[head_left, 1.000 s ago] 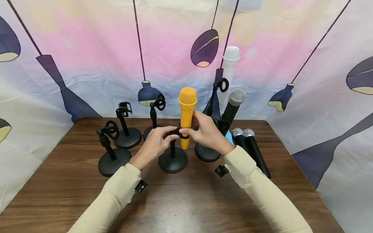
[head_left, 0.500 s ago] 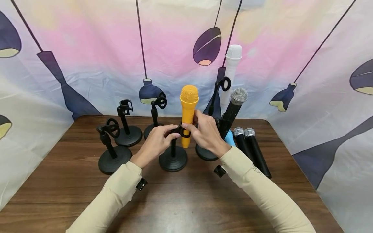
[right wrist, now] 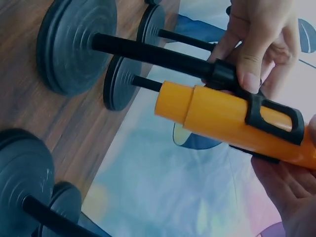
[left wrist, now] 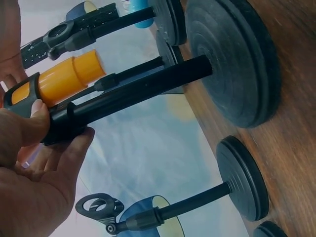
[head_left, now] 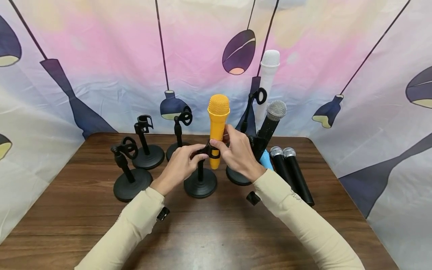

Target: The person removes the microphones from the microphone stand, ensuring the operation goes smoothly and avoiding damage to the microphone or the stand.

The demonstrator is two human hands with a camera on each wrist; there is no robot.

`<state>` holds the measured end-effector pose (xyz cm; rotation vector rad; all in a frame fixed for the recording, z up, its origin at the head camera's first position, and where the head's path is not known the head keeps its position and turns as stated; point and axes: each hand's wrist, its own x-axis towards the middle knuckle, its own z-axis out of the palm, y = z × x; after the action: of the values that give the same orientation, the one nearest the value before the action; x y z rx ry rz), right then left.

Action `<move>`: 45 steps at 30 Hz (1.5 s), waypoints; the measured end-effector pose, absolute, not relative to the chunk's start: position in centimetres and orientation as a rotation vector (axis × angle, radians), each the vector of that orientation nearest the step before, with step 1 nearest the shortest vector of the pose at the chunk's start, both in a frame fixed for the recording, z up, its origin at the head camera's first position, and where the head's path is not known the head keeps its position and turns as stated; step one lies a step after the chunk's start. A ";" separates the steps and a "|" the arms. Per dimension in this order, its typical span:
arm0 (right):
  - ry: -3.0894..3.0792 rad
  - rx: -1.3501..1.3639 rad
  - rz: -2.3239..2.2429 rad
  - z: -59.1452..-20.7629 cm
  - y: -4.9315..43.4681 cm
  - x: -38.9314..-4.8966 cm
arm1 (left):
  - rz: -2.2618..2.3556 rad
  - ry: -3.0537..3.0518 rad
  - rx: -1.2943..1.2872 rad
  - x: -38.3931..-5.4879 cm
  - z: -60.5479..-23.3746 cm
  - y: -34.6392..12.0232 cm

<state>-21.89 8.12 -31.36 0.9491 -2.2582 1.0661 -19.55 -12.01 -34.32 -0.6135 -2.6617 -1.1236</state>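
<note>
A yellow microphone [head_left: 218, 118] stands upright in the clip [right wrist: 276, 121] of a black desk stand, its lower end sticking out below the clip. My right hand [head_left: 241, 154] holds the microphone's body, thumb in front near the clip. With thumb and fingers, my left hand [head_left: 180, 165] pinches the joint at the top of the same stand [left wrist: 138, 94], just left of the microphone. The round stand base [head_left: 200, 183] rests on the wooden table. Some of the right hand's fingers are hidden behind the microphone in the head view.
Several black stands, one being the front-left stand [head_left: 129, 180], are on the left. To the right are a black microphone [head_left: 271, 120] tilted in a stand, a white microphone [head_left: 268, 75], a blue object [head_left: 265, 160] and two black microphones [head_left: 297, 174] lying on the table [head_left: 216, 240].
The right thumb has shifted slightly up along the microphone. Both hands otherwise keep almost the same place, and the view has tilted slightly.
</note>
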 end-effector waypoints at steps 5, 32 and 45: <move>-2.335 1.044 1.248 -31.1 8.7 -22.1 | -1.132 -2.666 -0.624 -19.5 -34.2 -12.1; -2.356 1.080 1.299 -31.4 8.9 -22.2 | -1.159 -2.666 -0.638 -19.3 -34.4 -12.3; -2.360 1.022 1.123 -31.3 8.9 -22.0 | -1.158 -2.675 -0.634 -19.2 -34.4 -12.1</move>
<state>-22.03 8.89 -31.30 1.0216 -2.3597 1.1229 -19.15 -12.11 -34.36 -0.6338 -2.6755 -1.1584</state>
